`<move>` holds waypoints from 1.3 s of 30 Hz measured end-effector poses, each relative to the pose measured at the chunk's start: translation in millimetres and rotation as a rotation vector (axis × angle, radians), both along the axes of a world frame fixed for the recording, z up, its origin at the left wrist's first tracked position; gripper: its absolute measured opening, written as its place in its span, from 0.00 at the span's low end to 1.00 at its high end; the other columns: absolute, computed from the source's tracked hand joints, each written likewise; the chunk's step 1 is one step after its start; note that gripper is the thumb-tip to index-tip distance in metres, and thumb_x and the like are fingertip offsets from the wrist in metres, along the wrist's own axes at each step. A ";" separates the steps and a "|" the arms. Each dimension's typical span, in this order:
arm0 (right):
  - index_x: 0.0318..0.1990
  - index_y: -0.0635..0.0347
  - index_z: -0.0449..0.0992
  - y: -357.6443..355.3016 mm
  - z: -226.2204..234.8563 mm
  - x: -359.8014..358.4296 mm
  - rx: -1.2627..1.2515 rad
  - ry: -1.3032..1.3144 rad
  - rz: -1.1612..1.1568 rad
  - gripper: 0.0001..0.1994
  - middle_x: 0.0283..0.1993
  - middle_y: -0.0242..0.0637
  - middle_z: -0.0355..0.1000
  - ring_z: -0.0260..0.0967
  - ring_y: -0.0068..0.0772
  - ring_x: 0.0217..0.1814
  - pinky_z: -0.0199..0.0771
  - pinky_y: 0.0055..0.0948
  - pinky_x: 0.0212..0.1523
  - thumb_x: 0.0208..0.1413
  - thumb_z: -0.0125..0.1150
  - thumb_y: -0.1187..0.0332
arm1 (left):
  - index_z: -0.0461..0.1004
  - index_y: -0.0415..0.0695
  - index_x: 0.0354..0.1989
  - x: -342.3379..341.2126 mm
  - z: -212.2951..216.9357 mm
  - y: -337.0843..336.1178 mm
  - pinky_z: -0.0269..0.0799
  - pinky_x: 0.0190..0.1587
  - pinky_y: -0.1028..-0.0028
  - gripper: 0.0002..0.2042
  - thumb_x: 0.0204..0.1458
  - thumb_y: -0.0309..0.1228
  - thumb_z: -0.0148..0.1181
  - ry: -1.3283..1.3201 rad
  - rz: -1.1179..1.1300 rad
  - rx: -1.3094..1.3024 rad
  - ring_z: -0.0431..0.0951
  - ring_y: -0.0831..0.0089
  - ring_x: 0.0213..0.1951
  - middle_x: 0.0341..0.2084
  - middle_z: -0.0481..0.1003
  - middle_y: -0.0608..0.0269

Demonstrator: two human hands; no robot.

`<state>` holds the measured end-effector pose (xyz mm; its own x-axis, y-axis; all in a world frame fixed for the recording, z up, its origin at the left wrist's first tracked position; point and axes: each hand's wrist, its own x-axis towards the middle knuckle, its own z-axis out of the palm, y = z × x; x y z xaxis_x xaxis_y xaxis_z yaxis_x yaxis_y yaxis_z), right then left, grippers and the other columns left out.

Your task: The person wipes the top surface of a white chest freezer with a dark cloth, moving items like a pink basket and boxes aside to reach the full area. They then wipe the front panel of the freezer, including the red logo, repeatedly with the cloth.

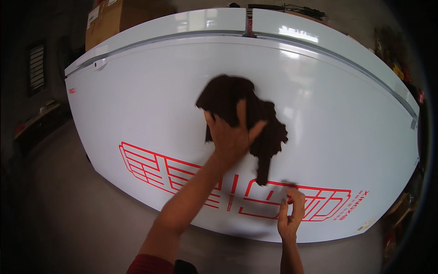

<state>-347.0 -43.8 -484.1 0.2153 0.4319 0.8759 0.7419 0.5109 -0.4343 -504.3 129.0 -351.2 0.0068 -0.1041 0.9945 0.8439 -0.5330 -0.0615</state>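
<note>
A dark brown cloth [228, 93] lies bunched against the white front of a large chest freezer [150, 100]. My left hand [230, 137] presses on the cloth with its fingers spread, and a ragged strip of the cloth hangs down to the right. Lower and to the right, my right hand [292, 212] is curled in front of the red printed lettering [321, 203]. Its fingers bend in toward the thumb. Whether anything small is between them I cannot make out.
Two white lids [205, 20] run along the freezer's top edge. A cardboard box [105, 23] stands behind the far left end. On the left a low shelf [39, 118] sits by the wall below a barred window [36, 68]. Clutter lines the right side.
</note>
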 end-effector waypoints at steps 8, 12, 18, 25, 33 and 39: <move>0.39 0.66 0.73 4.4 -52.1 -18.5 -0.097 -0.025 0.057 0.11 0.30 0.41 0.71 0.67 0.34 0.28 0.68 0.27 0.30 0.47 0.54 0.85 | 0.61 0.41 0.61 -64.9 -5.1 43.2 0.48 0.61 0.47 0.29 0.50 0.38 0.59 -0.095 0.121 -0.121 0.66 0.48 0.54 0.47 0.71 0.45; 0.38 0.66 0.74 19.1 -68.0 -44.6 -0.141 -0.051 0.196 0.10 0.29 0.41 0.72 0.70 0.38 0.30 0.70 0.32 0.31 0.46 0.58 0.84 | 0.61 0.40 0.61 -92.9 -128.8 45.7 0.47 0.63 0.53 0.25 0.53 0.32 0.53 -0.136 -0.264 -0.429 0.63 0.49 0.58 0.53 0.67 0.42; 0.34 0.63 0.74 23.9 -82.0 -59.3 -0.229 -0.283 0.219 0.09 0.28 0.39 0.73 0.70 0.39 0.29 0.70 0.35 0.32 0.44 0.58 0.83 | 0.57 0.40 0.63 -133.5 -231.2 40.4 0.48 0.65 0.60 0.26 0.56 0.31 0.52 -0.066 -0.433 -0.763 0.60 0.55 0.61 0.57 0.63 0.47; 0.33 0.59 0.75 35.1 -89.5 -68.5 -0.279 -0.445 0.221 0.10 0.24 0.33 0.69 0.68 0.35 0.28 0.66 0.34 0.31 0.40 0.62 0.78 | 0.52 0.41 0.66 -199.4 -106.5 109.3 0.48 0.67 0.69 0.27 0.59 0.30 0.51 0.061 -0.547 -0.624 0.57 0.62 0.63 0.62 0.58 0.52; 0.34 0.59 0.74 42.1 -114.3 -71.4 -0.379 -0.531 0.263 0.09 0.24 0.32 0.69 0.67 0.34 0.26 0.62 0.34 0.28 0.42 0.60 0.78 | 0.51 0.42 0.67 -189.6 14.5 89.7 0.45 0.67 0.69 0.28 0.59 0.32 0.52 0.336 -0.285 -0.029 0.54 0.64 0.65 0.65 0.54 0.56; 0.34 0.58 0.74 43.2 -130.9 -75.2 -0.410 -0.540 0.307 0.09 0.24 0.32 0.69 0.67 0.34 0.27 0.63 0.34 0.29 0.42 0.59 0.78 | 0.50 0.43 0.67 -211.5 -45.8 112.9 0.44 0.68 0.70 0.28 0.59 0.32 0.51 0.198 -0.271 -0.148 0.53 0.64 0.65 0.64 0.55 0.57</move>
<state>-422.2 -0.6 -615.1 -0.3821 0.7186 0.5810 0.7562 0.6045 -0.2503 -715.8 241.9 -397.1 0.1930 0.0165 0.9811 0.6505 -0.7507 -0.1154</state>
